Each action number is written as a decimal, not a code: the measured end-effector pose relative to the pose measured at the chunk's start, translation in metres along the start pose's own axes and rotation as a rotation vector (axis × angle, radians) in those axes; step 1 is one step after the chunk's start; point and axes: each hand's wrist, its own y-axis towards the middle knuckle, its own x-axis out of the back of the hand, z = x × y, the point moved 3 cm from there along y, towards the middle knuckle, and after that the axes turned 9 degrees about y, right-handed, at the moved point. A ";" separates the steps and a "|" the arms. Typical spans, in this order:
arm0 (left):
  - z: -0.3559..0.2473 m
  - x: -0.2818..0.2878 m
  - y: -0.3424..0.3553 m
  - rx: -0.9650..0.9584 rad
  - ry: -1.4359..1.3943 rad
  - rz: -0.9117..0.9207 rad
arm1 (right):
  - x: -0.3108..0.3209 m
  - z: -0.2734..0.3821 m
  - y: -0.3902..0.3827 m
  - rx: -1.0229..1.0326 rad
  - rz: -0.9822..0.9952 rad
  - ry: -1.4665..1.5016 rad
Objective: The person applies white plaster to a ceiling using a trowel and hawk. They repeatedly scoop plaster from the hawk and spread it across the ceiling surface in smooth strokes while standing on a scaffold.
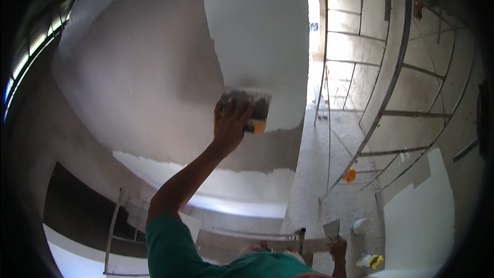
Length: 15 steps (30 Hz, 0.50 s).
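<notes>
My left hand [230, 123], at the end of a raised arm in a green sleeve, grips a wide filling blade [261, 104] smeared with grey and orange-yellow at its lower corner. The blade lies against, or very close to, the wall [154, 56]. Wet-looking white filler [257, 31] covers the wall above and right of the blade, while bare grey-brown plaster shows to its left and below. Low on the right, my right hand [337, 249] holds a putty knife [332, 229] upright, its broad blade pointing up.
Metal scaffold frames [396, 72] stand along the right, with an orange round object [349, 175] near their foot. On the floor are a white bucket [360, 225] and a yellow-and-white bag [370, 261]. Another metal frame [112, 231] stands low on the left.
</notes>
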 end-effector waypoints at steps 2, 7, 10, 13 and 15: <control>0.006 0.029 0.020 -0.014 0.003 0.016 | -0.006 -0.011 0.004 -0.078 -0.023 0.071; 0.084 0.125 0.203 -0.026 0.213 -0.489 | -0.023 -0.031 -0.002 -0.320 0.027 0.379; 0.121 0.179 0.295 0.052 0.262 -0.568 | -0.035 -0.035 0.001 -0.023 -0.107 0.298; 0.133 0.212 0.339 0.119 0.246 -0.472 | -0.035 -0.034 -0.009 0.150 -0.142 0.014; 0.135 0.226 0.355 0.163 0.234 -0.381 | -0.041 -0.044 -0.018 -0.109 -0.062 0.134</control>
